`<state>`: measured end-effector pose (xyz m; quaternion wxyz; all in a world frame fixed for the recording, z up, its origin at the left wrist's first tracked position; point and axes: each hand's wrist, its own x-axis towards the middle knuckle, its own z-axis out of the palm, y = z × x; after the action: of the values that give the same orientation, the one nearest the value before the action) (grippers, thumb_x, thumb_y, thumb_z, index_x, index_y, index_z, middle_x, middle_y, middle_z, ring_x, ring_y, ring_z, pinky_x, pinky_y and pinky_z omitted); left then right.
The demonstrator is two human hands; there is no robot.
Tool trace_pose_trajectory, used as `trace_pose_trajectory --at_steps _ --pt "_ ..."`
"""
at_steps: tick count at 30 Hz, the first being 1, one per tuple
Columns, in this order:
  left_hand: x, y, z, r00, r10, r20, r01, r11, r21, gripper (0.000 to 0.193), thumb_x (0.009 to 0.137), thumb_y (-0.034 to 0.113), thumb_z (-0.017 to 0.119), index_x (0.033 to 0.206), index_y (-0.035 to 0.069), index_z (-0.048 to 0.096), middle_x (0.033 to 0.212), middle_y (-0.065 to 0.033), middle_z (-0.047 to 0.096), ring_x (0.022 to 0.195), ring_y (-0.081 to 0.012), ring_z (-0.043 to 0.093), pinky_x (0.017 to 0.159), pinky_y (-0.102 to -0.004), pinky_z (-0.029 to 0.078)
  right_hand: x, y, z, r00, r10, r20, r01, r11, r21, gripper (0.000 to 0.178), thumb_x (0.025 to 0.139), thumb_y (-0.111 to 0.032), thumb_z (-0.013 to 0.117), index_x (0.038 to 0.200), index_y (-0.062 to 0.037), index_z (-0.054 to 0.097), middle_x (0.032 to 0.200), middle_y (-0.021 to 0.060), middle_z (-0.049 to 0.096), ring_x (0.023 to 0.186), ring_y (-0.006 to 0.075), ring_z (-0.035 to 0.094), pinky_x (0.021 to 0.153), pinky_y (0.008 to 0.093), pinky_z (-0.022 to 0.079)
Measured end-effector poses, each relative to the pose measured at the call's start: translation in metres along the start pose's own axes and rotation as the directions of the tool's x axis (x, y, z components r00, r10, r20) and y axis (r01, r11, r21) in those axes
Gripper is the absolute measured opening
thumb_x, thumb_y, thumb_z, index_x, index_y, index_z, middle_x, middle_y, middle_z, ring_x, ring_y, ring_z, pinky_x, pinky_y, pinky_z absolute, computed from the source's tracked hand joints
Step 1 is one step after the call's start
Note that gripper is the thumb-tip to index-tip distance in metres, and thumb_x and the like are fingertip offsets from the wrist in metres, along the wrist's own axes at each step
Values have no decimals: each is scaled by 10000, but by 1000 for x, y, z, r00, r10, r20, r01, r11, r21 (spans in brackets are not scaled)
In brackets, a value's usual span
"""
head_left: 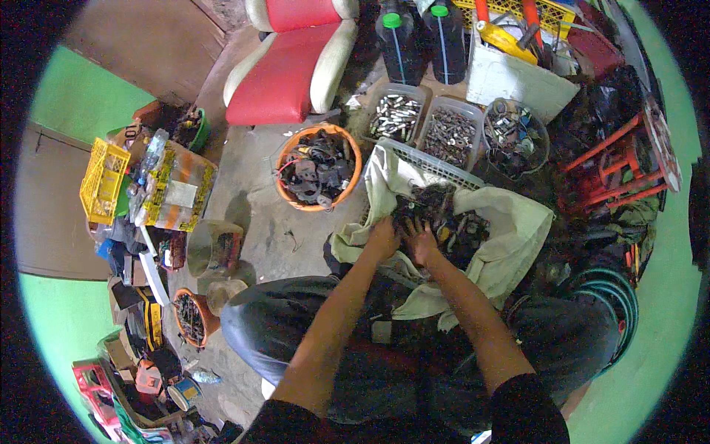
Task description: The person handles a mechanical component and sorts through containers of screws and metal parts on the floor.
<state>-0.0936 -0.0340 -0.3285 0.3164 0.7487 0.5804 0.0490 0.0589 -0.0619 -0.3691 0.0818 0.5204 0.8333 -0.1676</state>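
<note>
The left hand (382, 239) is curled at the near left edge of the heap, fingertips out of sight, so I cannot tell whether it grips cloth or a part; the right hand (421, 243), just beside it, grips nothing visible, its fingers spread on the dark parts and pointing away from the body. Beneath them, the jumbled heap of dark metal and plastic scrap (470, 228) lies in a loose cream cloth (521, 222) draped over a pale lattice-sided plastic crate (431, 162). The heap's long axis slants from far left to near right, matching the crate's exposed far edge. The cloth hides most of the crate, and single parts are hard to make out in shadow. Close beyond that edge, two clear rectangular plastic tubs (403, 88) of small metal pieces leave little room; the wooden stool with orange-red legs (600, 159) and dark clutter crowd the right. Bare grey concrete floor (259, 185) opens leftward, past the round orange bucket (357, 159) of dark parts. Beyond, the red-and-cream padded seat (288, 66) is cut off at the upper edge.
</note>
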Motion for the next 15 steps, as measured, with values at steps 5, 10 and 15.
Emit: trace_pose_trajectory --at_steps 5,10,15 --pt "-23 -24 58 987 21 -160 -2 993 120 628 725 129 654 1238 -89 366 1187 -285 481 1081 -420 504 939 -447 424 2 7 -45 984 21 174 -10 998 -66 782 753 -379 631 1416 -119 308 1462 175 268 1320 338 303 1044 527 259" --pt "-39 39 11 941 -251 -227 265 964 36 620 729 129 637 1251 -81 376 1208 -258 478 1096 -400 504 916 -447 447 -10 2 -19 1000 15 -1 -15 993 -119 788 741 -373 652 1407 -114 317 1415 153 327 1280 322 346 1009 556 284" --pt "-35 44 -2 938 -343 -52 337 936 -98 543 822 191 561 1282 -40 389 1259 -275 447 1139 -422 470 957 -468 413 5 -2 -19 994 85 67 -79 992 -96 747 772 -326 616 1418 -126 300 1394 126 346 1266 327 353 984 576 308"
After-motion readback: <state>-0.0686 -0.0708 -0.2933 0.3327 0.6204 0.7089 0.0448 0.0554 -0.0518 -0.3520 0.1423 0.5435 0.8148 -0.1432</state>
